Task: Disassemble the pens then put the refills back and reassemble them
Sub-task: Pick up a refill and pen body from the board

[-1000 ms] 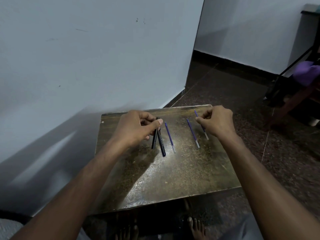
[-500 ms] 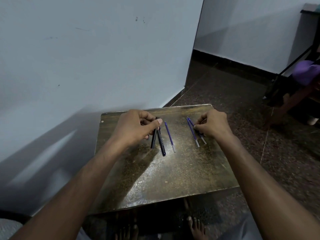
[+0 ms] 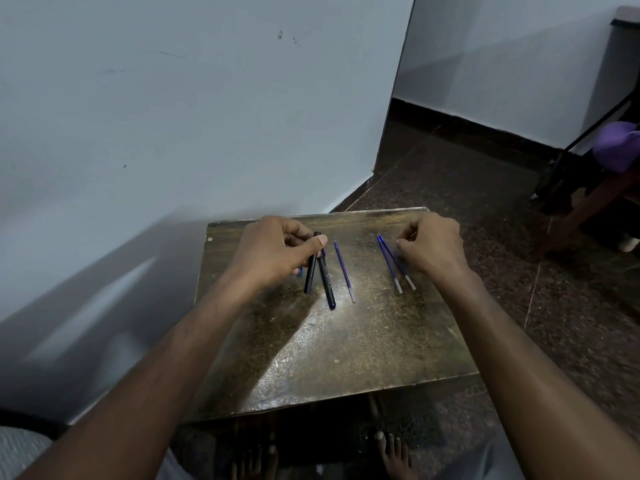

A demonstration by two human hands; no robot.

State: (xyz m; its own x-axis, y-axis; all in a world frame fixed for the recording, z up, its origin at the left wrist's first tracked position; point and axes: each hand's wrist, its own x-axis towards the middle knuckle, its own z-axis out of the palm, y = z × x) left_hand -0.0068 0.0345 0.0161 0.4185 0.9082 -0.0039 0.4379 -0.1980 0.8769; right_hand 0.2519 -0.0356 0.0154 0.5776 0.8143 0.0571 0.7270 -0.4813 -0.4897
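Observation:
My left hand is shut on a black pen barrel, held tilted with its lower end on the worn brown table. Just to its right a second black pen barrel lies flat. A blue refill lies beside that. Further right, two blue refills lie close together, almost parallel. My right hand hovers right of their far ends with fingertips pinched, and I see nothing between them. A small blue piece peeks out under my left hand.
The table stands against a pale wall on the left. My bare feet show below its near edge on the dark speckled floor. A wooden chair with a purple cloth stands at the far right.
My right hand carried the rightmost refill leftward and laid it next to the other one, then drew back a little. My left hand has kept its grip on the black barrel.

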